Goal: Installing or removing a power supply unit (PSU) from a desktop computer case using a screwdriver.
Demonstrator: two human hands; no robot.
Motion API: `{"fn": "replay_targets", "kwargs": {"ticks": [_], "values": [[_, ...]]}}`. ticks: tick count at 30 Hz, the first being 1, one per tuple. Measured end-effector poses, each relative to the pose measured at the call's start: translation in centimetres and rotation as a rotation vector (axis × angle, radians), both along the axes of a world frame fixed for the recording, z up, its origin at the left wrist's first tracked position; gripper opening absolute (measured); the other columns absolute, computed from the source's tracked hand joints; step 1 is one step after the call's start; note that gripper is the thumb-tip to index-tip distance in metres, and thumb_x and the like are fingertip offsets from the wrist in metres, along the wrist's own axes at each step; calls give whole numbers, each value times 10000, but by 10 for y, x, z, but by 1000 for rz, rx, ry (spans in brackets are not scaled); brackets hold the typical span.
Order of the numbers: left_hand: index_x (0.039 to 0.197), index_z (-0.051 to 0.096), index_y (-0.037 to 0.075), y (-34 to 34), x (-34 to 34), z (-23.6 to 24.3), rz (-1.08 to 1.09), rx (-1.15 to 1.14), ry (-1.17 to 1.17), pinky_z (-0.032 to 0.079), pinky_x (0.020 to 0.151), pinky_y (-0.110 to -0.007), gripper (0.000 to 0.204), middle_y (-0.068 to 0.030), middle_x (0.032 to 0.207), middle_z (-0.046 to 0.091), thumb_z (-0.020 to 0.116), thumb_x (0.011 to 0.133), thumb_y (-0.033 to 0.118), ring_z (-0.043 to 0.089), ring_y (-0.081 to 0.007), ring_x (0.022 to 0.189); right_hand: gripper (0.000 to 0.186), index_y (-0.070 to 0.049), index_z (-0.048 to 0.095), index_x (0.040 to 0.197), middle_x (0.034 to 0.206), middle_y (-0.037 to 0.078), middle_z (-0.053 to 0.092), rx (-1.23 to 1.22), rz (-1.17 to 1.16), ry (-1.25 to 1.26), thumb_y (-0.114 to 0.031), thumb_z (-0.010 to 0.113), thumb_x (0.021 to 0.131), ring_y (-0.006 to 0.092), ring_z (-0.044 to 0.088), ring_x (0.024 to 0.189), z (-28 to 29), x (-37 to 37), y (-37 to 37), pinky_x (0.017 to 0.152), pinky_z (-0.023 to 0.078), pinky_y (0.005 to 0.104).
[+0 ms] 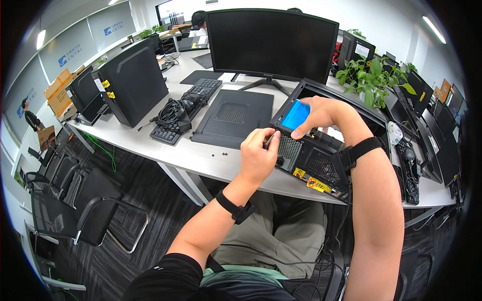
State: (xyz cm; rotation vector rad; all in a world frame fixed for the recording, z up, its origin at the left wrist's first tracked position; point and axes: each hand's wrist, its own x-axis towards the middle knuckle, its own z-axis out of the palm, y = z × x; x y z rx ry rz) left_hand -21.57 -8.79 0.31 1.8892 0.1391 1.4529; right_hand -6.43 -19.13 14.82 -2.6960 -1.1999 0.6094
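Gripping the blue-topped power supply (pixel 295 115) inside the open computer case (pixel 321 160), the right hand (pixel 316 114) pinches its rigid, weighty metal edge; the left hand (pixel 257 155), just below, closes around a screwdriver (pixel 268 141).

You sit at a long white desk (pixel 201 158) in an open office. Below it lies dark grey carpet (pixel 130 185) with a streaked pattern. To your left stand black chairs (pixel 85 210) on chrome frames. Pale grey wall panels (pixel 75 45) run along the left side, with stacked cardboard boxes (pixel 59 90) at their foot. Long ceiling lights (pixel 434 29) glow overhead. A bright window (pixel 173 12) shows at the far end. Leafy green plants (pixel 371 75) sit along the desk's right side.
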Motion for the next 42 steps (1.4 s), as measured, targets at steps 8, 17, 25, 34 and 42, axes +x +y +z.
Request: {"fn": "replay_targets", "kwargs": {"ticks": [8,17,25,34,42], "values": [[908,658,-35,-2,-1,0,19,-3,18,499,580,-359,79,-153,810,659,693,868,25,636,-279,647,1246,-99,390,1524,1320,287,582,32,-1,-37,-492,929,473,383,711,975,-1,-1,-3,820,584,428],[923,594,-26,2,7,-6,100,207,-4,492,599,-396,74,-163,804,608,653,900,12,615,-318,676,1232,-120,405,1523,1305,283,598,27,-10,-63,-515,916,473,377,723,932,1,-7,-4,861,557,447],[873,556,-22,3,9,-3,141,223,130,466,607,-468,104,-181,784,572,614,930,43,578,-406,695,1240,-133,408,1523,1322,276,589,43,-19,-42,-527,914,462,375,721,934,-1,-5,-4,865,553,441],[930,559,-32,0,2,-2,101,190,45,506,624,-446,92,-181,822,594,634,911,19,611,-378,718,1238,-124,408,1522,1318,280,589,52,-22,-34,-524,914,466,376,718,938,-2,-5,-4,852,560,435],[895,662,-24,1,1,1,47,74,-2,502,587,-351,99,-138,807,659,728,853,36,626,-281,656,1227,-116,409,1520,1312,286,589,56,-18,-34,-519,910,476,391,706,974,-2,-5,-5,847,562,424]]}}
